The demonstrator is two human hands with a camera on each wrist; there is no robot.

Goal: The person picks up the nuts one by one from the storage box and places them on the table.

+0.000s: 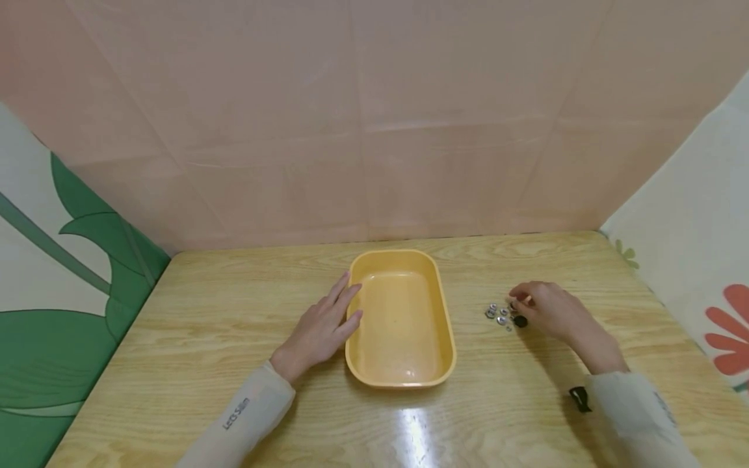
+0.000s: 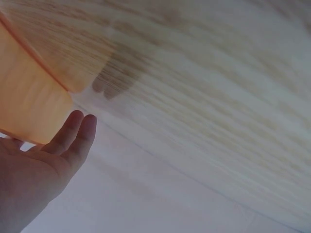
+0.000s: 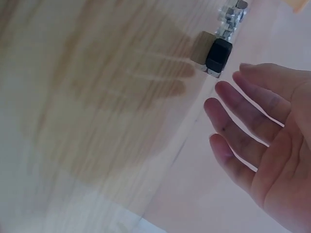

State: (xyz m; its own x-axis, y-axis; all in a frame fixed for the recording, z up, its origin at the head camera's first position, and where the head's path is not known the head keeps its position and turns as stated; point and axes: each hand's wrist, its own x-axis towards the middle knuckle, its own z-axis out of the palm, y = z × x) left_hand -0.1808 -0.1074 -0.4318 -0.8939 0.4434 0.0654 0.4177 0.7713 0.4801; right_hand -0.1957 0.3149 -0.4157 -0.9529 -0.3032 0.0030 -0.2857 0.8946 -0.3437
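Note:
My left hand (image 1: 318, 328) rests at the left rim of a yellow plastic tub (image 1: 400, 383), fingers spread over the edge. The left wrist view shows the same hand (image 2: 53, 160) with its fingers extended along the tub's outer wall (image 2: 34, 92). On the right, my right hand (image 1: 552, 312) hovers beside a small cluster of shiny metal nuts (image 1: 502, 320) and a round black knob (image 1: 520, 322). Seen from the right wrist, its fingers (image 3: 238, 128) are loosely bent, with thumb and index tips close together near the black knob (image 3: 219, 55). Nothing shows between them.
A small black strap-like piece (image 1: 580, 399) shows beside the right sleeve. The wood-grain table (image 1: 234, 292) ends at a pink sheet (image 1: 363, 162) behind. Patterned panels with green leaves (image 1: 52, 351) and a red flower (image 1: 728, 331) stand at the sides.

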